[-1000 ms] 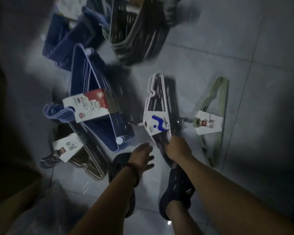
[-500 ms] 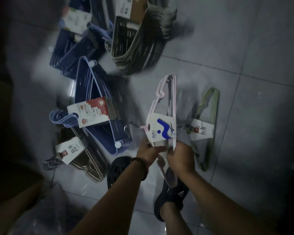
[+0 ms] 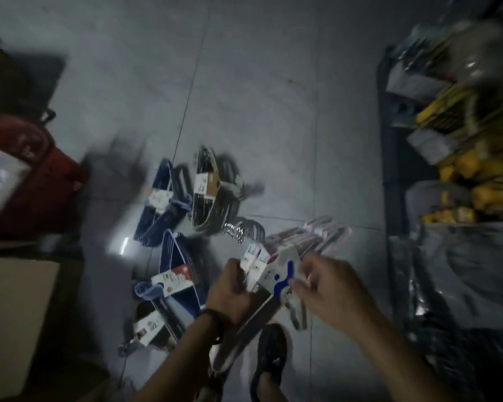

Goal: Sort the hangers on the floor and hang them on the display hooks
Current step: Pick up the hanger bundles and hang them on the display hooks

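Since half a second ago the pink hanger bundle has come up off the floor and swung its shoulders away to the right; it is now held in the air just right of the blue hanger bundle with the red-and-white card; the right hand pinches its blue-marked card with curled fingers; the left hand, just right of the blue hanger bundle, is closed round a second carded bundle, its colour lost to blur; beyond the blue hanger bundle lie a grey hanger bundle and a farther blue bundle; nearer than it lies a brown hanger bundle; well to its left stands a cardboard box; well to its right, a stocked shelf rack.
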A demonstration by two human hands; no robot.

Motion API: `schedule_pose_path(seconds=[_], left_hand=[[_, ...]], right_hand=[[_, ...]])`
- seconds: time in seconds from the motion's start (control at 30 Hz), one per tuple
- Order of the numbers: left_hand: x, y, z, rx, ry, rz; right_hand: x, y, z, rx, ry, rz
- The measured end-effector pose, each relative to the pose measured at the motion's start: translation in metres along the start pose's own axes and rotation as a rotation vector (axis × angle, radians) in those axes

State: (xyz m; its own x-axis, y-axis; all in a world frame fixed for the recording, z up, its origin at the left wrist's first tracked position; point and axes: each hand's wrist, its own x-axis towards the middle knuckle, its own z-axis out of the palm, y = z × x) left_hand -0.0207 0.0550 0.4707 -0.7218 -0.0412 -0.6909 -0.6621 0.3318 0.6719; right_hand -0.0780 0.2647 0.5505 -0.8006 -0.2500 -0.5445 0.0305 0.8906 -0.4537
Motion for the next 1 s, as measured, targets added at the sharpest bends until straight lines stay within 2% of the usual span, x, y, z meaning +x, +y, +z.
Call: schedule_pose_path(seconds=[0.07,0.17,0.27,0.43,0.53,0.6,0.7,0.77,0.8,0.83,0.9,1.0], left_hand=[[-0.034,0.052,-0.023,0.159,-0.032,0.122],[-0.101,0.128,-0.048,0.293,-0.083,0.270],[-0.159,0.183,-0.066,0.512,-0.129,0.442],[-0.220,0.247,-0.076,0.767,-0.209,0.700],[-0.238,0.277,-0.063,0.959,-0.111,0.950],[-0.261,0.301,-0.051,1.050,0.078,1.013],[-0.304,0.317,-0.028,0.833,0.350,1.042],[-0.326,0.312,0.000,0.510,0.515,1.043],[-0.334,0.308,0.019,0.329,0.536,0.976],[-0.345,0.307,0.039,0.162,0.494,0.891],[-0.364,0.313,0.077,-0.128,0.219,0.741],[-0.389,0.334,0.129,-0.377,-0.458,0.602]], right_hand=[[-0.025,-0.020,-0.064,-0.126,0.161,-0.131],[-0.072,-0.045,-0.130,-0.213,0.067,-0.181],[-0.134,-0.072,-0.164,-0.044,0.010,-0.099],[-0.217,-0.086,-0.186,0.329,0.151,-0.045],[-0.263,-0.083,-0.187,0.506,0.345,-0.008],[-0.291,-0.079,-0.188,0.638,0.483,0.046],[-0.329,-0.070,-0.192,0.843,0.672,0.104],[-0.359,-0.066,-0.195,0.972,0.800,0.098],[-0.376,-0.064,-0.197,1.045,0.859,0.090],[-0.394,-0.061,-0.200,1.118,0.906,0.093],[-0.428,-0.050,-0.205,1.225,0.998,0.081],[-0.481,-0.026,-0.208,1.385,1.062,0.067]])
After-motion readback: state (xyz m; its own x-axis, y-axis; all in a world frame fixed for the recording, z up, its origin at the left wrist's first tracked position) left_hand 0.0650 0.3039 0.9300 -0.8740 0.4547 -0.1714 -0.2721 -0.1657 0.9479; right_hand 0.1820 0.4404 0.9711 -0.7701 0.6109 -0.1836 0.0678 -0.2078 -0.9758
